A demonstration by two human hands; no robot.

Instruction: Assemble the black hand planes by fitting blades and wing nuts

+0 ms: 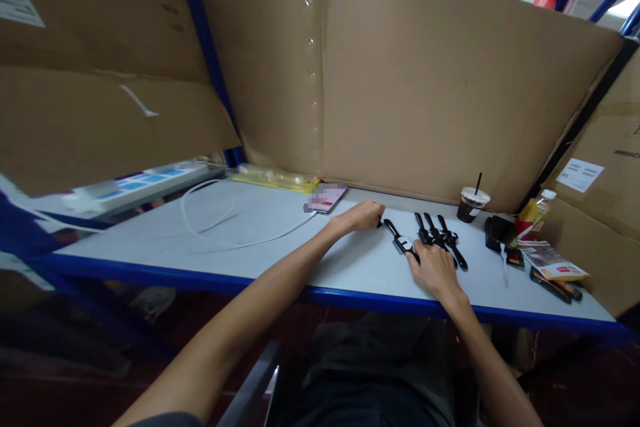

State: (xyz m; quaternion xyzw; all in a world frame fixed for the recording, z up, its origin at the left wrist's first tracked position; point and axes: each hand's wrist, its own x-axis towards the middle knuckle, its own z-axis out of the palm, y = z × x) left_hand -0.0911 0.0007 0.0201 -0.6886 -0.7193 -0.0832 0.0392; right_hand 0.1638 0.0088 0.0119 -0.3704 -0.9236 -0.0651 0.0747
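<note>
A black spokeshave [399, 238] with a silver blade part in its middle lies at a slant on the table. My right hand [436, 268] is closed around the near handle of it. To the left, my left hand [365, 215] is closed in a fist above the tabletop. A small black piece [379, 221] peeks out at its fingers; the rest of it is hidden. Just right of the held tool, several more black spokeshaves [440, 235] lie side by side, partly covered by my right hand.
A phone [327, 198] on a white cable [260, 241] lies at the back. On the right are a lidded cup [470, 207], a bottle [536, 213], a black box [500, 233] and a packet [557, 260]. Cardboard [425, 80] walls the table [280, 267]. A power strip [145, 183] is left.
</note>
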